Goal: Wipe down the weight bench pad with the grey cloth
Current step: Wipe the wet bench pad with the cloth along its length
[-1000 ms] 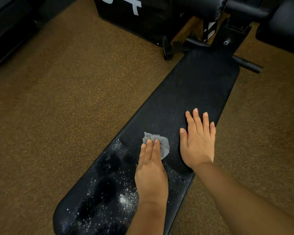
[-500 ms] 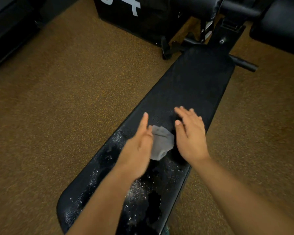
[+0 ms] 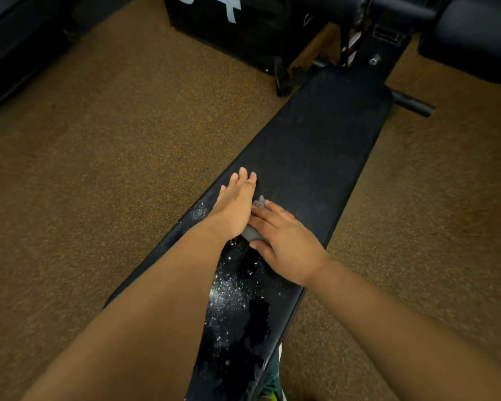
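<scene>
Cloth [image 3: 253, 227] on the bench pad [image 3: 315, 157], between left hand [image 3: 235, 206] and right hand [image 3: 284, 241], seemingly touching both.
</scene>
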Motion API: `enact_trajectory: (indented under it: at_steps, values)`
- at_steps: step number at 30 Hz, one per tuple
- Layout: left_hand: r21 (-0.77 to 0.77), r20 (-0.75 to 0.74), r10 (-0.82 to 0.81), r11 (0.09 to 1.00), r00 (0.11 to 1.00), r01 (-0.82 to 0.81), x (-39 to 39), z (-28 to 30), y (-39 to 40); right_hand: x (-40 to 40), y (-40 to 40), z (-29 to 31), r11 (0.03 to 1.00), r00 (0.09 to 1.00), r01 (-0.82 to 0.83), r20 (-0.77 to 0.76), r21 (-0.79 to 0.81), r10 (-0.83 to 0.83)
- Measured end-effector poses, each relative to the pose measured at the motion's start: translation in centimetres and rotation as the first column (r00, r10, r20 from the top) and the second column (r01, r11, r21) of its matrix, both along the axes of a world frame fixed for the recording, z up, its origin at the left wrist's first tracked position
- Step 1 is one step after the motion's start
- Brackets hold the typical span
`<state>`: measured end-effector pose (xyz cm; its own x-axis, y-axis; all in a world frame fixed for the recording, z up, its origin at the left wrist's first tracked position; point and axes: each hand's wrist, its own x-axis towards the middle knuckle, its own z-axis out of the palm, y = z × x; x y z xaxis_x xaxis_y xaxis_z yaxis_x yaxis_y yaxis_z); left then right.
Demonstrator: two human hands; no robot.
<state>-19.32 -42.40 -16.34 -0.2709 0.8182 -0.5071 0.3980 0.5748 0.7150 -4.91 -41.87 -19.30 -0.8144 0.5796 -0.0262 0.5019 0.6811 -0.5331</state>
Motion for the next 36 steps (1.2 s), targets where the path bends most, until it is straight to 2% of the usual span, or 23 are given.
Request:
enact_trajectory:
  at_steps: [2, 4, 6, 8, 11, 14, 18, 21, 24, 26, 28, 31, 36]
  values:
    - [-0.057, -0.036, 0.003, 0.998, 0.999, -0.005, 0.4, 0.4, 0.1, 0.5, -0.4, -0.2, 1.000, 1.000, -0.012, -0.019, 0.026, 0.013]
    - [-0.019, -0.111, -0.061, 0.998, 0.992, 0.059, 0.9, 0.8, 0.1, 1.4, -0.3, -0.5, 0.996, 0.999, -0.041, -0.024, 0.074, 0.043]
    - [-0.043, -0.150, -0.063, 0.997, 0.987, 0.057, 0.9, 0.4, 0.0, 2.5, 0.0, -0.3, 0.991, 0.999, -0.026, -0.037, 0.128, 0.031]
    - [-0.050, -0.231, -0.117, 0.993, 0.966, 0.108, 0.6, -0.6, 0.2, 2.9, 0.1, -0.2, 0.985, 0.997, 0.061, -0.065, 0.159, -0.052]
    - [-0.059, -0.345, -0.224, 0.974, 0.911, 0.217, 0.3, -1.8, 0.2, 0.9, -1.3, -0.6, 0.944, 0.948, 0.301, -0.150, 0.134, -0.280]
    - [-0.058, -0.371, -0.260, 0.965, 0.892, 0.257, 0.1, -2.2, 0.1, -1.6, -3.8, -0.9, 0.901, 0.887, 0.429, -0.219, 0.061, -0.407]
    - [-0.070, -0.419, -0.302, 0.951, 0.856, 0.302, 0.1, -2.5, 0.0, 0.2, -5.6, -0.5, 0.967, 0.956, 0.252, -0.165, 0.046, -0.242]
    - [-0.096, -0.472, -0.344, 0.935, 0.812, 0.340, 0.0, -2.8, -0.3, 3.1, -5.1, -0.1, 0.981, 0.982, 0.146, -0.138, 0.126, -0.129]
    - [-0.118, -0.499, -0.378, 0.921, 0.780, 0.371, -0.2, -2.8, -0.4, 4.7, -3.3, -0.4, 0.933, 0.955, 0.288, -0.143, 0.216, -0.261]
    - [-0.130, -0.522, -0.389, 0.916, 0.759, 0.380, -0.2, -2.9, -0.5, 4.1, -2.4, -0.5, 0.872, 0.897, 0.437, -0.176, 0.220, -0.405]
    - [-0.131, -0.537, -0.391, 0.914, 0.748, 0.383, -0.1, -3.0, -0.5, 2.3, -3.2, -0.6, 0.838, 0.858, 0.507, -0.213, 0.204, -0.467]
    - [-0.138, -0.549, -0.391, 0.914, 0.739, 0.381, 0.0, -2.9, -0.5, 0.8, -6.6, -0.4, 0.892, 0.895, 0.426, -0.215, 0.152, -0.391]
    - [-0.197, -0.570, -0.419, 0.905, 0.706, 0.377, 0.3, -2.5, -0.5, 4.6, -9.0, -0.3, 0.938, 0.940, 0.328, -0.142, 0.109, -0.312]
